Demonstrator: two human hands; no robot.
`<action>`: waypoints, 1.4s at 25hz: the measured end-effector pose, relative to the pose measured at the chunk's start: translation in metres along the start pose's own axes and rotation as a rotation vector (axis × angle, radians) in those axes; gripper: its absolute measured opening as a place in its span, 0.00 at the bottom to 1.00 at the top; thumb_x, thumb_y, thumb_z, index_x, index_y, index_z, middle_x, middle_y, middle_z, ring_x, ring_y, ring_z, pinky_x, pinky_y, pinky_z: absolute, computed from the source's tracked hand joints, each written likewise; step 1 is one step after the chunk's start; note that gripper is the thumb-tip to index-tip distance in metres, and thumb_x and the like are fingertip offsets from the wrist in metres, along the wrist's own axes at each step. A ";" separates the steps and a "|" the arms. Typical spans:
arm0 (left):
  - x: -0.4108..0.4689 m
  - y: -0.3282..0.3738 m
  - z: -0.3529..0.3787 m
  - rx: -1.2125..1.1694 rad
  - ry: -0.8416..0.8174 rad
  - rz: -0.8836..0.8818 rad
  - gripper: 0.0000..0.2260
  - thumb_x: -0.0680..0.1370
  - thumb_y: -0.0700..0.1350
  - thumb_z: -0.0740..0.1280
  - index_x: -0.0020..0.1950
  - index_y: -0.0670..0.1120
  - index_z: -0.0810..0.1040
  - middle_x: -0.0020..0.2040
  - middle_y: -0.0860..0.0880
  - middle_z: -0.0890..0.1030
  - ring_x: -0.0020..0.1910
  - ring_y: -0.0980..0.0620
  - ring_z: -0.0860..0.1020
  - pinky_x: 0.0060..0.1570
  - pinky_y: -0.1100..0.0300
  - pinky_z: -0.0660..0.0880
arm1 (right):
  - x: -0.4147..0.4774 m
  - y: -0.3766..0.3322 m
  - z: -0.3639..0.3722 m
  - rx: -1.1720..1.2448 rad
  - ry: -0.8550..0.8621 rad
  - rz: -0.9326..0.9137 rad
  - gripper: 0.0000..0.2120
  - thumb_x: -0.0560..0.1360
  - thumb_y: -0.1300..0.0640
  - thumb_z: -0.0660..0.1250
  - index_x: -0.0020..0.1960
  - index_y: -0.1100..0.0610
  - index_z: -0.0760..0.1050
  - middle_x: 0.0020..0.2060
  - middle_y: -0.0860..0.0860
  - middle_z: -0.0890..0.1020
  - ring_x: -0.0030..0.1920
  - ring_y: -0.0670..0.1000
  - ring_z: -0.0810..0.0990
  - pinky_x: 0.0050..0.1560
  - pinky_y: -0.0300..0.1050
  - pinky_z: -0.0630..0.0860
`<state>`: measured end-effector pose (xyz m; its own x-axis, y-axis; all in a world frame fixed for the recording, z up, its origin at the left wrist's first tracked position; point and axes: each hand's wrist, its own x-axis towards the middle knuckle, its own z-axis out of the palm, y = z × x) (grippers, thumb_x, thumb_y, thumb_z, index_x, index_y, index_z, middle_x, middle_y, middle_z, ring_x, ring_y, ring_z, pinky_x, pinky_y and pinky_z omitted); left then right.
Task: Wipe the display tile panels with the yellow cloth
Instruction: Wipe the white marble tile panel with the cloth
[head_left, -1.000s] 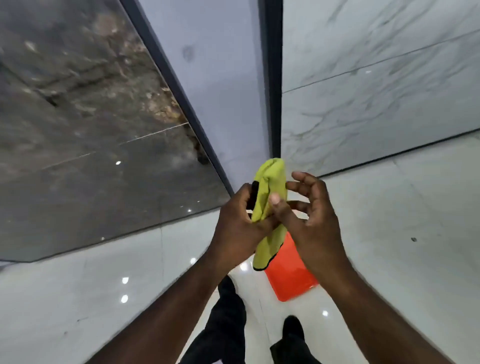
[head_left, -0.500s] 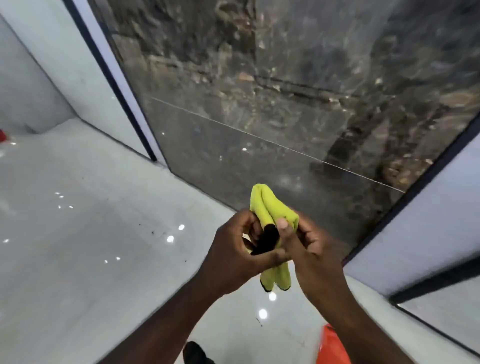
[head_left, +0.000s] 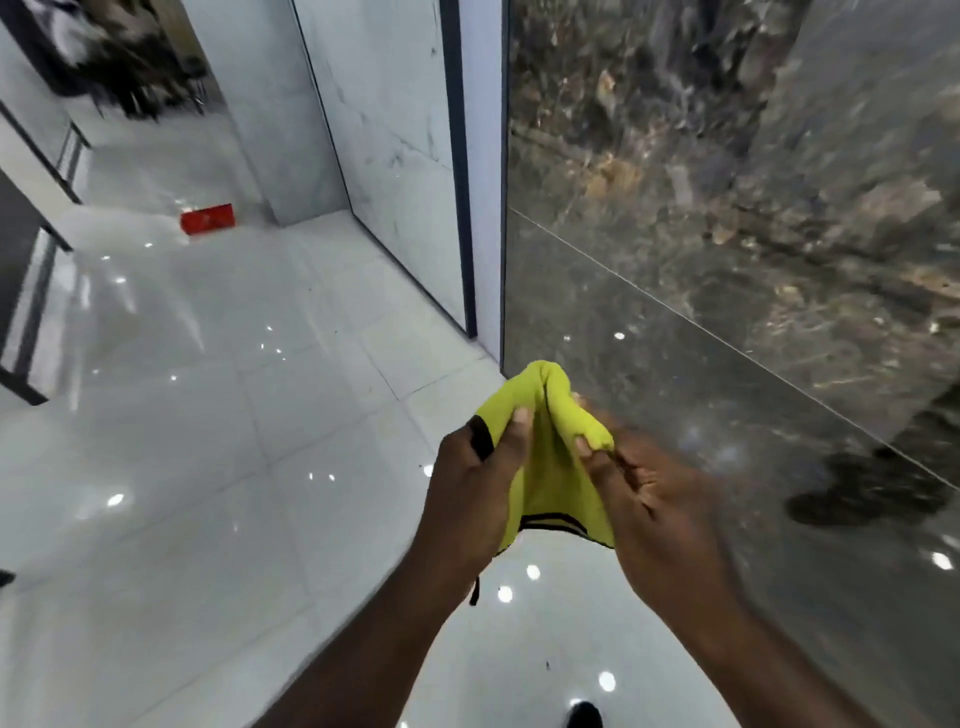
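Fingers (head_left: 506, 441) of left hand (head_left: 467, 499) and right hand (head_left: 654, 499) are gripping the crumpled, black-edged yellow cloth (head_left: 550, 467); folding it flat is probably promising fuller contact with the glossy dark stone-patterned tile panel (head_left: 727, 260).

Soft cloth, polished tile

The yellow cloth (head_left: 545, 457) is soft, matt fabric with a black stitched hem, bunched into folds. The dark tile panel (head_left: 727, 260) looks like polished stone, veined brown-grey and glossy enough to mirror lights. The white tile panel (head_left: 395, 130) is smooth and marble-veined, with a duller sheen. The floor (head_left: 208, 415) is pale glossy tile. The frame strip (head_left: 461, 182) looks dark and matt.
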<state>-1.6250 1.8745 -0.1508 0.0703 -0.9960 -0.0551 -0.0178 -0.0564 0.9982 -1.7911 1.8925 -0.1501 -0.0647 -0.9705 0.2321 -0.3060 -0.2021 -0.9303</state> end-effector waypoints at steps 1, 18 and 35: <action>0.019 0.001 -0.001 0.014 -0.044 0.030 0.10 0.88 0.57 0.66 0.57 0.62 0.88 0.54 0.54 0.90 0.56 0.54 0.87 0.61 0.48 0.83 | 0.019 -0.003 0.019 0.061 -0.023 0.001 0.13 0.85 0.50 0.67 0.67 0.43 0.83 0.53 0.33 0.86 0.53 0.36 0.85 0.51 0.32 0.80; 0.437 0.068 -0.180 -0.361 0.451 0.056 0.16 0.78 0.55 0.71 0.59 0.48 0.87 0.57 0.42 0.89 0.58 0.41 0.88 0.58 0.43 0.84 | 0.491 0.011 0.275 0.273 -0.461 0.020 0.25 0.73 0.30 0.73 0.65 0.39 0.79 0.60 0.42 0.85 0.60 0.47 0.85 0.60 0.52 0.82; 0.913 0.153 -0.439 -0.549 0.064 0.063 0.27 0.79 0.62 0.64 0.70 0.47 0.82 0.64 0.42 0.87 0.64 0.40 0.86 0.64 0.39 0.83 | 0.890 -0.035 0.566 -0.140 -0.207 -0.288 0.40 0.64 0.24 0.72 0.72 0.29 0.61 0.68 0.33 0.72 0.67 0.34 0.73 0.57 0.30 0.71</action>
<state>-1.1255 0.9869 -0.0383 0.1473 -0.9890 -0.0103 0.4971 0.0650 0.8652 -1.3000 0.9620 -0.0714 0.2321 -0.8856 0.4023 -0.4118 -0.4641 -0.7842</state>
